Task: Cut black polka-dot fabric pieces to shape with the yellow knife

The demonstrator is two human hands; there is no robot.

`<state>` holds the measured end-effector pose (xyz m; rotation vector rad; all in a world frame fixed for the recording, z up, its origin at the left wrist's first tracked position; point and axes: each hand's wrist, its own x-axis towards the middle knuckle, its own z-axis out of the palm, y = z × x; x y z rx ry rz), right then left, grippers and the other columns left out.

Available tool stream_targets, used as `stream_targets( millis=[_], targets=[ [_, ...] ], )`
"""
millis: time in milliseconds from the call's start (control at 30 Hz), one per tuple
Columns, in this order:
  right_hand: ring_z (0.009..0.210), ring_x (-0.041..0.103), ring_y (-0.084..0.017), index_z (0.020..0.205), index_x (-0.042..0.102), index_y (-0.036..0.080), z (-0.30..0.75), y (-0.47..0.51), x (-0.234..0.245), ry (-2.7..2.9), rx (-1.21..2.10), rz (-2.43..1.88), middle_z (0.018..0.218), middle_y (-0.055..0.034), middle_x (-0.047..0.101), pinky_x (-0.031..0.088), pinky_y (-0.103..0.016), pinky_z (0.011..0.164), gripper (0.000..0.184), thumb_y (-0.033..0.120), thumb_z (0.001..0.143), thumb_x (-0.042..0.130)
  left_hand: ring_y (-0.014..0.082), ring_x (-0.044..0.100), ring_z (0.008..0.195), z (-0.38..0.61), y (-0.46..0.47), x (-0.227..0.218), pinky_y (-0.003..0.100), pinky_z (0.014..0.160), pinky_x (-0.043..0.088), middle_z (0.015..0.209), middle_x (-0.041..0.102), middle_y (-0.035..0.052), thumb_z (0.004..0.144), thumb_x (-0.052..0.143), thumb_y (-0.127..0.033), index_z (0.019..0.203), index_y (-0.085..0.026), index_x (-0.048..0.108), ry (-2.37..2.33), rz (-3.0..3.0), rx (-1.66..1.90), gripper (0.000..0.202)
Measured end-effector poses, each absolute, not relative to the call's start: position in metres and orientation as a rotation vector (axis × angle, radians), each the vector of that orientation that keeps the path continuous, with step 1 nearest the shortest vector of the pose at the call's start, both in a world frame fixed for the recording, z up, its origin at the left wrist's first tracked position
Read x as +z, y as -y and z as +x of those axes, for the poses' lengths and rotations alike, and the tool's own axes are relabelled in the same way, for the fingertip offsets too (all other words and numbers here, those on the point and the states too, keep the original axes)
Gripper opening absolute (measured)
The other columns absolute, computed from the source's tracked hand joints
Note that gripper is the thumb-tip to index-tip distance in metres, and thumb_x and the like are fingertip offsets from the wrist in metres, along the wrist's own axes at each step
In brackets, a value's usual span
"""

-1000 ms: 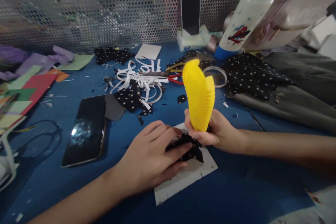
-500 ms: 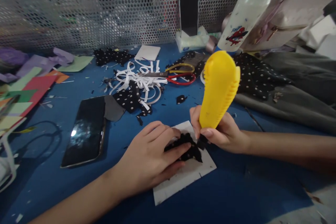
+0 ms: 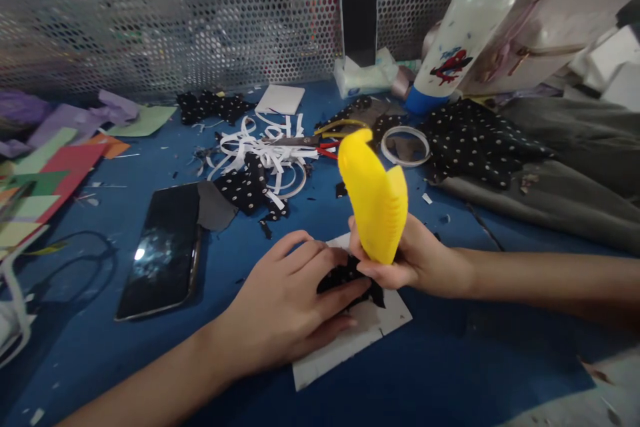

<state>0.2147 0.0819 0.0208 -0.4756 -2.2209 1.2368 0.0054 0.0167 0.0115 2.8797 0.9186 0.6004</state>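
Note:
My left hand [image 3: 295, 293] lies flat with its fingers spread, pressing a small piece of black white-dotted fabric [image 3: 377, 293] onto a white card [image 3: 350, 350]. My right hand [image 3: 415, 257] grips a yellow tool [image 3: 375, 203] with ridges along one edge, shaped like a utility knife. It is held upright, slightly tilted, over the fabric's far edge. Its lower end and any blade are hidden behind my fingers. The two hands are close together, the right one just beyond the left fingertips.
A dark phone [image 3: 163, 247] lies to the left. Beyond are white paper strips [image 3: 270, 153], scissors [image 3: 305, 140], fabric scraps [image 3: 243, 187] and a tape ring [image 3: 405, 147]. A water bottle [image 3: 465, 33] stands at the back right, near a propped phone [image 3: 359, 20]. Coloured paper [image 3: 75, 160] lies at left.
My right hand has moved left and closer to my left fingers, with the yellow tool tilting further left. The tape ring behind it has come into view. My left hand has barely shifted.

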Motion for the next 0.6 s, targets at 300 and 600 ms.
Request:
stream_targets(
  millis=[300, 600],
  targets=[
    [0.058, 0.046, -0.007, 0.075, 0.055, 0.015, 0.221, -0.082, 0.008, 1.880, 1.277, -0.436, 0.068, 0.0018, 0.050, 0.039, -0.019, 0.052, 0.022, 0.027, 0.093, 0.054, 0.0236, 0.054, 0.107, 0.004, -0.019, 0.015, 0.045, 0.093, 0.037, 0.119, 0.058, 0.0053, 0.097, 0.049, -0.041, 0.128, -0.031, 0.056, -0.924, 2.872, 0.455, 0.034],
    [0.058, 0.046, -0.007, 0.073, 0.054, 0.015, 0.222, -0.083, 0.010, 1.884, 1.269, -0.421, 0.067, 0.0010, 0.050, 0.038, -0.019, 0.052, 0.027, 0.031, 0.094, 0.052, 0.0224, 0.054, 0.106, 0.003, -0.019, 0.013, 0.043, 0.093, 0.036, 0.117, 0.059, 0.0052, 0.097, 0.048, -0.048, 0.128, -0.030, 0.056, -0.905, 2.898, 0.453, 0.037]
  ],
)
